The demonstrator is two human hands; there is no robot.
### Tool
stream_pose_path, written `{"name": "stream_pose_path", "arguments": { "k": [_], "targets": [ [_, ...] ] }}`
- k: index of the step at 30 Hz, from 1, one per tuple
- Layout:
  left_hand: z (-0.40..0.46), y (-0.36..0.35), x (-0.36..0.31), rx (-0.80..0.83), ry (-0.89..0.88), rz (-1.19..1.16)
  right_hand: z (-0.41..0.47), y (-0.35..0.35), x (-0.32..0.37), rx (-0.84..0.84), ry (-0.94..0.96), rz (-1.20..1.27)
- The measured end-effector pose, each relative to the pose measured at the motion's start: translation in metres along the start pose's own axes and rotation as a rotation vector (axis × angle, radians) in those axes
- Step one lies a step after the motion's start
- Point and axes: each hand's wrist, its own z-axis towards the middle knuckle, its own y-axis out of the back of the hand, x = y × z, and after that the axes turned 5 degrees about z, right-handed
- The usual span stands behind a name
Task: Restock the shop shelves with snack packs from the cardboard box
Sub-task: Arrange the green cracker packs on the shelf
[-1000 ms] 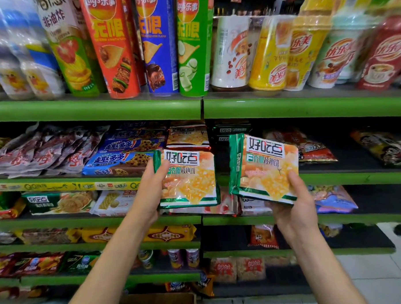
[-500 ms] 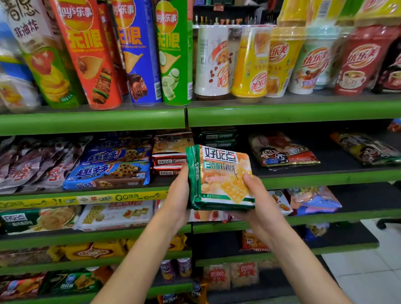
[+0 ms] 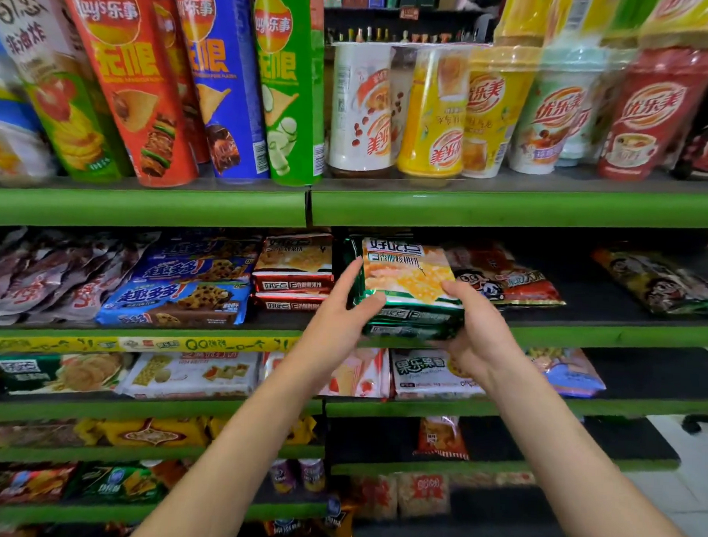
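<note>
Both hands are on a stack of green snack packs (image 3: 408,287) at the front edge of the second shelf (image 3: 585,331), just right of the upright divider. The top pack lies face up; below it two further green edges show, so three packs can be counted in the stack, though whether more lie behind cannot be told.

The left hand (image 3: 338,312) holds the stack's left side, fingers together and reaching up along the edge, thumb curled onto the near corner. The right hand (image 3: 477,326) grips the right side, thumb lying over the top face, the other fingers tucked beneath and out of sight.

Just left of the stack, beyond the divider, sits a pile of red packs (image 3: 293,278), three edges visible. Further left lie blue biscuit packs (image 3: 180,301), at least three. To the right of the stack a single red bag (image 3: 506,279) lies flat, and well apart at the far right another dark bag (image 3: 660,285).

On the top shelf (image 3: 509,208) stand four crisp tubes (image 3: 226,80) in clear view and a row of drink cups (image 3: 436,109), at least five
</note>
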Motion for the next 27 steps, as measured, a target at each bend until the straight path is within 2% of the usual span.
{"name": "stream_pose_path", "arguments": {
  "k": [4, 7, 10, 13, 15, 17, 20, 24, 27],
  "targets": [
    [0.037, 0.002, -0.019, -0.103, 0.002, 0.022, 0.03, -0.012, 0.018, 0.209, 0.114, 0.047],
    [0.063, 0.003, -0.028, -0.143, -0.025, 0.034, 0.051, -0.017, 0.026, 0.298, 0.214, -0.102],
    [0.083, 0.004, -0.032, -0.156, -0.064, 0.241, 0.076, -0.021, 0.033, 0.19, 0.328, -0.352],
    [0.11, 0.006, -0.039, -0.141, -0.01, 0.548, 0.1, -0.023, 0.045, -0.035, 0.329, -0.873],
    [0.125, 0.009, -0.045, -0.158, 0.11, 0.829, 0.116, -0.024, 0.052, -0.05, 0.31, -1.059],
    [0.136, 0.011, -0.049, -0.119, 0.103, 0.866, 0.132, -0.028, 0.056, -0.019, 0.311, -1.146],
    [0.147, 0.01, -0.046, -0.157, 0.037, 0.913, 0.153, -0.029, 0.054, -0.009, 0.323, -1.179],
    [0.16, 0.006, -0.044, -0.229, -0.088, 1.003, 0.169, -0.031, 0.049, 0.036, 0.496, -1.096],
    [0.172, 0.012, -0.034, -0.315, -0.033, 1.082, 0.177, -0.033, 0.048, 0.031, 0.582, -1.023]
  ]
}}
